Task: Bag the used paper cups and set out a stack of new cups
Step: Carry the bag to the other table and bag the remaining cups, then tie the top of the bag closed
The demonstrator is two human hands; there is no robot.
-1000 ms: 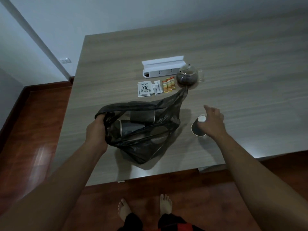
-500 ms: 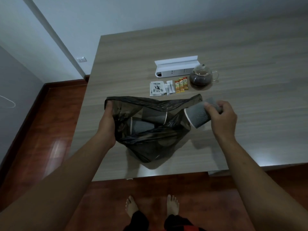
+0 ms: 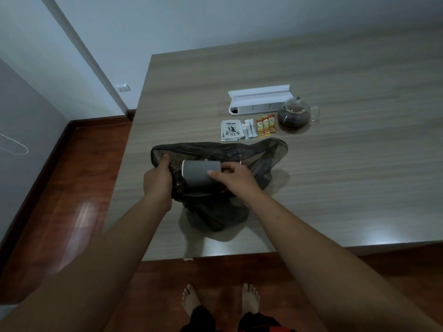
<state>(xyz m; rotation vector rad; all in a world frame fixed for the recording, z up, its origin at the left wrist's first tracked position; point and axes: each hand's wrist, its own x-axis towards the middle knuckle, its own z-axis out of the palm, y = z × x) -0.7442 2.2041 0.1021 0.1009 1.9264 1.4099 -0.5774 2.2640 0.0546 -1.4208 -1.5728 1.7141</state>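
Note:
A dark see-through plastic bag [image 3: 268,156] lies on the wooden table [image 3: 335,188] near its front edge, its mouth held wide. My left hand [image 3: 158,180] grips the bag's left rim. My right hand [image 3: 231,174] holds a grey ribbed paper cup [image 3: 197,173] on its side, rim to the left, inside the bag's mouth. Other cups lie dimly under it in the bag; how many I cannot tell.
Behind the bag lie a tea packet [image 3: 231,131], white sachets [image 3: 248,129] and yellow sachets [image 3: 266,125]. A glass teapot [image 3: 294,113] with dark tea stands to their right, in front of a white power strip box [image 3: 259,101]. My bare feet [image 3: 220,300] stand on the wood floor.
My right hand picked the grey cup off the table at the right and carried it left into the bag's mouth. My left hand kept its hold on the bag's rim.

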